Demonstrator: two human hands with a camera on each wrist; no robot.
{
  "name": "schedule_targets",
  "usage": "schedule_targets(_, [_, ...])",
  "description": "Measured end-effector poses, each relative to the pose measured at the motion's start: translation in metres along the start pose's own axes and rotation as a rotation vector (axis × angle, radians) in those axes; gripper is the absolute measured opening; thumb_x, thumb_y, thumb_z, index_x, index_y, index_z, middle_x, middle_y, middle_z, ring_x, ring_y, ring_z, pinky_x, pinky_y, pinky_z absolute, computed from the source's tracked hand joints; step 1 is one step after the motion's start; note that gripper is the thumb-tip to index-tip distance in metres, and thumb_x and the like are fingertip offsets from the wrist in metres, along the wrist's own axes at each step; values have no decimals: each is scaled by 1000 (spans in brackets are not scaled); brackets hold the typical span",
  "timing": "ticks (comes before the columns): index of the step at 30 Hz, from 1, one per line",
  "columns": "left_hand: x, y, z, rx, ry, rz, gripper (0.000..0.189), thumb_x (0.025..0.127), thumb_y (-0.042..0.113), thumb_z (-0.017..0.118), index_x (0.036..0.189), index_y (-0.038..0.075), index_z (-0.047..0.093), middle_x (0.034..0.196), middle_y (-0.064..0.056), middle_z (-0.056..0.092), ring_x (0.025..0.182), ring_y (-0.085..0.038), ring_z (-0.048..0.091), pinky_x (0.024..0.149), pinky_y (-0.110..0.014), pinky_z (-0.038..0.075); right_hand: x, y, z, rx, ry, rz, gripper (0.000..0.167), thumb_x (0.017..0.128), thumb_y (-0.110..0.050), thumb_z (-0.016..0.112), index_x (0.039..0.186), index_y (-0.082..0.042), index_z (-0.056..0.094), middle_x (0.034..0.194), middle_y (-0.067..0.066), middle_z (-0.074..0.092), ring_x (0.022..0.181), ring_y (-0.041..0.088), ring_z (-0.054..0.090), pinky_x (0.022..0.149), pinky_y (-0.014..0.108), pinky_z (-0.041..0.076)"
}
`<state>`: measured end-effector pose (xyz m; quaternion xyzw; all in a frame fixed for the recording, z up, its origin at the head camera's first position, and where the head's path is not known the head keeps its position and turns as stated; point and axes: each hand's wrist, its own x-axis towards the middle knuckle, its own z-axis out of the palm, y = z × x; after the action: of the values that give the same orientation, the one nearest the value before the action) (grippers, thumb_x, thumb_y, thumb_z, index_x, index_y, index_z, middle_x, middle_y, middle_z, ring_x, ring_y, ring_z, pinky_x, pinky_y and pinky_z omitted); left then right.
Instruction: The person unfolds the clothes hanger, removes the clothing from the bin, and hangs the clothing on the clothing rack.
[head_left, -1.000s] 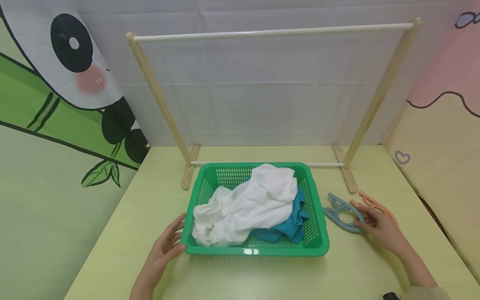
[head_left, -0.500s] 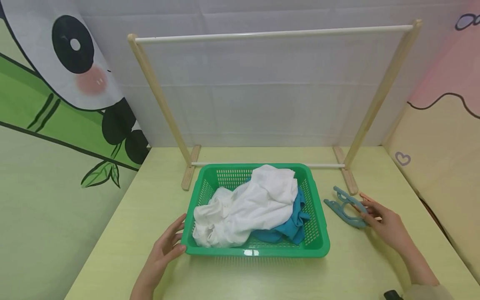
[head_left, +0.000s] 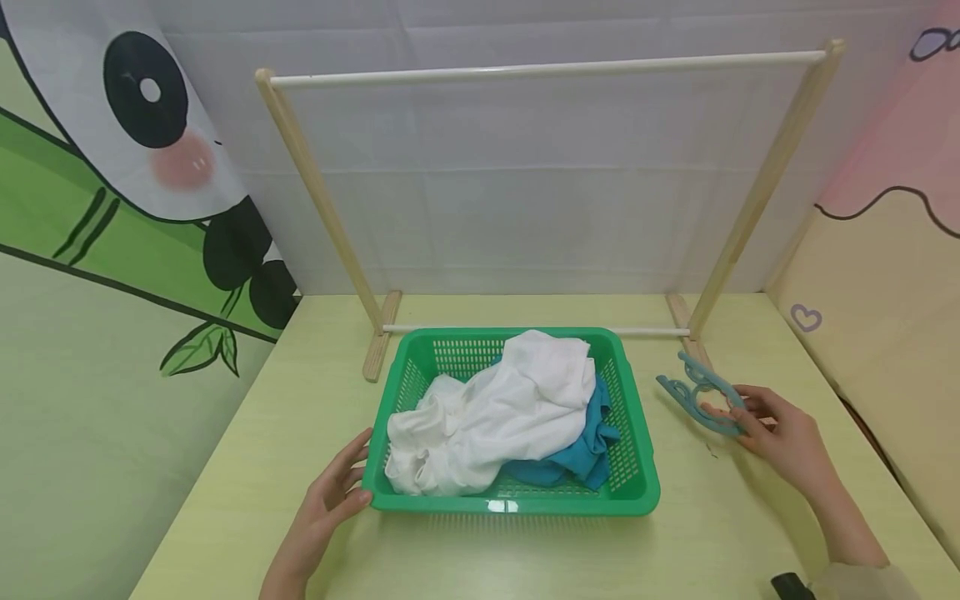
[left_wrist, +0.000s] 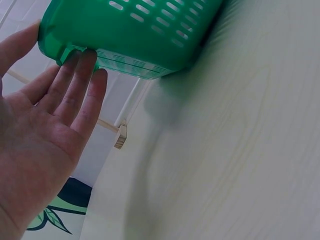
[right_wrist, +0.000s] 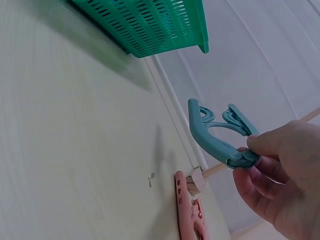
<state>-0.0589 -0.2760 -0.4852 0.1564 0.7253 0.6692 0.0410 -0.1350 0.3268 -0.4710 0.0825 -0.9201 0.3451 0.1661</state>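
My right hand (head_left: 787,437) pinches a blue folding clothes hanger (right_wrist: 211,143) between thumb and fingers. Its two arms are folded into a V, held above the table to the right of the basket. Below lies a pink folding hanger (right_wrist: 184,212), mostly hidden behind the right hand in the head view. At the left side of a green plastic basket (head_left: 510,504), my left hand (head_left: 318,512) touches the rim with nearly straight fingers. Inside the basket, a crumpled white cloth (head_left: 517,408) lies over a blue cloth (head_left: 573,462).
Behind the basket stands a drying rack with wooden legs and a white top rod (head_left: 547,71). Its right foot (head_left: 693,346) is close to the hanger. Printed cloth walls (head_left: 885,317) border the pale table (head_left: 465,558).
The right hand has lifted the blue hanger off the table, raising it slightly to the right and away from the pink one. Left hand and basket have stayed put.
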Motion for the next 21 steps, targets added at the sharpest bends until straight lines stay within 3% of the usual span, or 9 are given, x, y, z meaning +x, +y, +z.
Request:
schedule_targets(6, [0,-1,-1,-4,-15,27,66,97,-8,46,157,5,20,142,2,49,119,-3,59,88,-25,56,6,-12,-5,7,32,23,30,95,-11,66,124,-3,64,93,13,70,83,-28,47,65,1,45])
schedule_targets(10, [0,0,-1,-2,-15,27,66,97,-8,46,157,5,21,142,2,48,120,-3,59,88,-25,56,10,-22,-10,22,52,25,31,96,-14,65,124,-4,64,89,-11,68,84,-28,48,65,1,45])
schedule_targets(14, [0,-2,-2,1,-17,28,66,97,-8,46,157,4,20,143,3,48,120,-3,59,88,-25,56,15,-32,-13,49,72,23,30,96,-13,65,125,-4,64,89,-36,56,84,-27,48,65,0,45])
schedule_targets(21, [0,0,-2,-14,-16,16,66,97,-7,47,157,5,21,141,4,49,119,-2,60,88,-25,56,24,-48,-18,88,101,7,30,95,-12,65,124,-5,64,90,-34,55,86,-23,51,68,0,46])
